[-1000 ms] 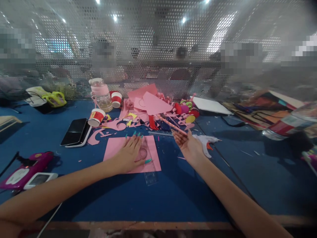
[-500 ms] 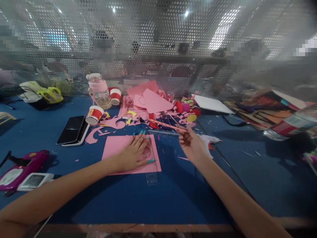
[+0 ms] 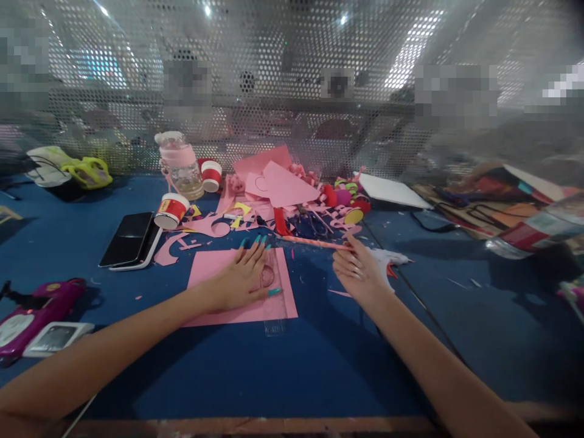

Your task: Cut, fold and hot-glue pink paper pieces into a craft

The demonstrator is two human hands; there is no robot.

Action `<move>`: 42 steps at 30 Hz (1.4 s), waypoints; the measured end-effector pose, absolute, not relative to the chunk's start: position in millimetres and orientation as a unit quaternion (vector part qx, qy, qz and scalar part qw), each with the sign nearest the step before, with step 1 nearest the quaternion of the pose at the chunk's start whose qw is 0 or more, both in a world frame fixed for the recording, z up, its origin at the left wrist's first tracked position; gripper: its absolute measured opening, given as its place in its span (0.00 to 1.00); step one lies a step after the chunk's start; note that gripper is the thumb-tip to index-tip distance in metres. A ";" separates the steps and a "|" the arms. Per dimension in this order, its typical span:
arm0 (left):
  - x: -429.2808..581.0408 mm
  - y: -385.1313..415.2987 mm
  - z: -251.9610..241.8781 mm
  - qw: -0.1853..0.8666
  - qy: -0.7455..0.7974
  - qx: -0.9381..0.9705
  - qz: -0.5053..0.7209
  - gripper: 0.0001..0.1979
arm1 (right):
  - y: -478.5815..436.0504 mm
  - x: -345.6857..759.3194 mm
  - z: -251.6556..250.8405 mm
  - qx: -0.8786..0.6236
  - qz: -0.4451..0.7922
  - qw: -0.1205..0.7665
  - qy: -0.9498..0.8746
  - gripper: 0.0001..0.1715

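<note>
Person's L hand point(image 3: 241, 280) lies flat, palm down, thumb apart from the other fingers, on a pink sheet point(image 3: 207, 267) near the middle of a blue surface point(image 3: 205, 377). It also covers part of a clear plastic template point(image 3: 274, 325) w/ a circle marking; the template's near end sticks out past the sheet's near edge onto the blue. R hand point(image 3: 358, 267) is off to the right of the sheet, fingertips clamped on a striped pencil point(image 3: 312, 242) close to its R end; the pencil runs roughly level, pointing left, its far tip just beyond the sheet's upper R corner. Partly hidden behind the R hand: a white glue gun point(image 3: 381, 258) w/ orange trigger. Beyond the sheet, a messy heap of pink paper point(image 3: 289, 185), w/ red, yellow & green bits mixed in. Left of the heap: a drink bottle point(image 3: 177, 155) w/ pink band & two red-and-white paper cups, the nearer one point(image 3: 171, 211) tilted. Nearer on the left, a black phone point(image 3: 128, 237) atop a white item, then a purple device point(image 3: 41, 307). Far R, a plastic bottle point(image 3: 524, 234) on its side. Background: perforated metal screen point(image 3: 292, 55), blurry shapes behind.
</note>
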State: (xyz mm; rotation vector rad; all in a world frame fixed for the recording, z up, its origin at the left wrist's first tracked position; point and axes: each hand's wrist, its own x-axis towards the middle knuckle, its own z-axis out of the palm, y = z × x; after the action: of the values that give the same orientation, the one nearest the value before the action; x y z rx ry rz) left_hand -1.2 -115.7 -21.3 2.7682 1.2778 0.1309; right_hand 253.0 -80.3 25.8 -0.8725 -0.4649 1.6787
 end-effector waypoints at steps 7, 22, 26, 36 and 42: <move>7.0 -129.2 -20.3 0.007 0.391 0.920 0.022 0.40 | -71.3 259.1 17.2 -0.364 0.749 0.525 -0.177 0.21; 8.7 -124.3 -17.5 0.077 0.411 0.907 0.043 0.43 | -73.9 262.1 21.8 -0.322 0.781 0.523 -0.116 0.25; 8.5 -124.8 -16.5 0.088 0.420 0.903 0.020 0.44 | -75.1 263.3 22.7 -0.299 0.805 0.501 -0.109 0.22; 10.0 -126.1 -11.4 0.110 0.417 0.902 0.009 0.56 | -79.6 253.0 26.6 -0.348 0.781 0.502 -0.129 0.22; 8.3 -125.1 -17.1 0.117 0.429 0.895 0.010 0.58 | -77.8 256.1 23.0 -0.345 0.775 0.518 -0.106 0.19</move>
State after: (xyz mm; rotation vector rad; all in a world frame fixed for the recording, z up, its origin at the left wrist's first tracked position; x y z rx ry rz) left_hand 8.3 -125.1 -17.1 2.6208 1.2564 0.0286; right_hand 256.1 -77.8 23.0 -0.8287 -0.2538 1.8600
